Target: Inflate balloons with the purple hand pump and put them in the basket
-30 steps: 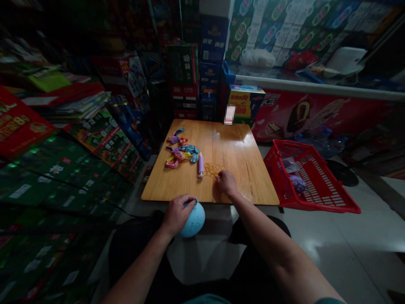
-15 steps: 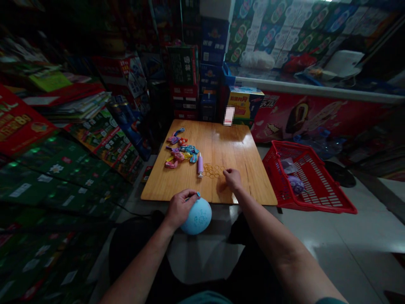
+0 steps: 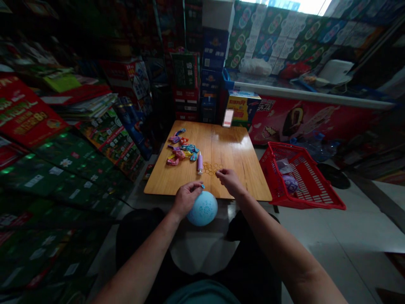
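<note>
My left hand [image 3: 187,197] pinches the neck of an inflated light-blue balloon [image 3: 204,210] with a printed pattern. The balloon hangs just off the table's near edge, its rolled mouth poking up past my fingertips. Over the near part of the table, my right hand [image 3: 228,179] has thumb and fingers pressed together; whatever is between them is too small to make out. Just left of it lie several thin yellow rubber bands [image 3: 209,168]. Next to these is a purple hand pump [image 3: 200,163]. A pile of uninflated colourful balloons [image 3: 180,153] lies farther left.
The wooden table [image 3: 221,141] stands in front of me. On the floor at its right is a red basket [image 3: 303,177] holding a purple item. Stacked green cartons [image 3: 63,164] line the left side. A yellow-blue box [image 3: 242,105] stands behind the table.
My right hand has moved left, nearer the balloon and away from the right end of the rubber bands. My left hand has raised the balloon slightly and shifted it right. The view has tilted a little.
</note>
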A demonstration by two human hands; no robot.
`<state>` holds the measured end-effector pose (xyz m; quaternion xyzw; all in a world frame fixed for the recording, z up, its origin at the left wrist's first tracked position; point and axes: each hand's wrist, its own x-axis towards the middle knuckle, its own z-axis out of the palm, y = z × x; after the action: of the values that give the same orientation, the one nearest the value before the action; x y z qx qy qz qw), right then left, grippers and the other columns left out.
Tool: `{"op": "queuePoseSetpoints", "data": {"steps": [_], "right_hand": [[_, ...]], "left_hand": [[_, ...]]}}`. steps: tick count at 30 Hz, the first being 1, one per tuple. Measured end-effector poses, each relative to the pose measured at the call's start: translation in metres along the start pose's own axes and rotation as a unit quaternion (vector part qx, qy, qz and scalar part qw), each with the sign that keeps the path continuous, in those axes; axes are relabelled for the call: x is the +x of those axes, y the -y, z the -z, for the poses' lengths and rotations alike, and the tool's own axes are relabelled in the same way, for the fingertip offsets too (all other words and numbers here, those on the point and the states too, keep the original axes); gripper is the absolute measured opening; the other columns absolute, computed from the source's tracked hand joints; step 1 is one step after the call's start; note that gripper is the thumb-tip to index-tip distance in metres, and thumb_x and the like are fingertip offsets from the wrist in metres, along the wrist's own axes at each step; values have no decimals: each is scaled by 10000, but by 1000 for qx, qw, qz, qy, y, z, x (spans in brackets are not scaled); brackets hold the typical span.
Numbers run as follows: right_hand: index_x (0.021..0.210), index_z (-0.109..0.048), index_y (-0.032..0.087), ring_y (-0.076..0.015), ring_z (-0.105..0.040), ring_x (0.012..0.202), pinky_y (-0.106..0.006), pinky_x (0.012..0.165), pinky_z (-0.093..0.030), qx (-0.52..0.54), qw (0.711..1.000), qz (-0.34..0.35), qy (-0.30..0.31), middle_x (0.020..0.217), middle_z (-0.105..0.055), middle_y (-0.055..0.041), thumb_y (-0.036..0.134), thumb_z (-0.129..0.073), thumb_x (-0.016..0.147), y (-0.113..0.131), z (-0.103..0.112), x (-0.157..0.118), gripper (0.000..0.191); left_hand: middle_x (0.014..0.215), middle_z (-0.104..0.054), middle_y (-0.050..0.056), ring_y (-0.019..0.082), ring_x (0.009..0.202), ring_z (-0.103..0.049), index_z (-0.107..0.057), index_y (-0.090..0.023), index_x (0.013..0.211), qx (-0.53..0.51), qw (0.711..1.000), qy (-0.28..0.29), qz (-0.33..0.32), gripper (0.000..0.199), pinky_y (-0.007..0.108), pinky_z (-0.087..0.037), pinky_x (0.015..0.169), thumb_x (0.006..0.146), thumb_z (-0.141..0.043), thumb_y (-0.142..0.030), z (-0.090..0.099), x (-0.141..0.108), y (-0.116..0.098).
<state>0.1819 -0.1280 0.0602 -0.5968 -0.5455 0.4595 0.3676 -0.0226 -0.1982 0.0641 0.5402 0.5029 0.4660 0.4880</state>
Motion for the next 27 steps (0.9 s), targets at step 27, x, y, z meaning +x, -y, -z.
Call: {"op": "queuePoseSetpoints", "data": {"steps": [27], "right_hand": [[733, -540, 179, -74, -388, 499, -209, 468, -260, 230, 963, -48, 130, 588, -483, 47, 414, -677, 722, 64, -34, -75, 273]], "left_hand": [[702, -683, 11, 149, 619, -621, -669, -175, 854, -17, 997, -73, -14, 226, 243, -462, 595, 738, -750, -351, 3, -19, -10]]}}
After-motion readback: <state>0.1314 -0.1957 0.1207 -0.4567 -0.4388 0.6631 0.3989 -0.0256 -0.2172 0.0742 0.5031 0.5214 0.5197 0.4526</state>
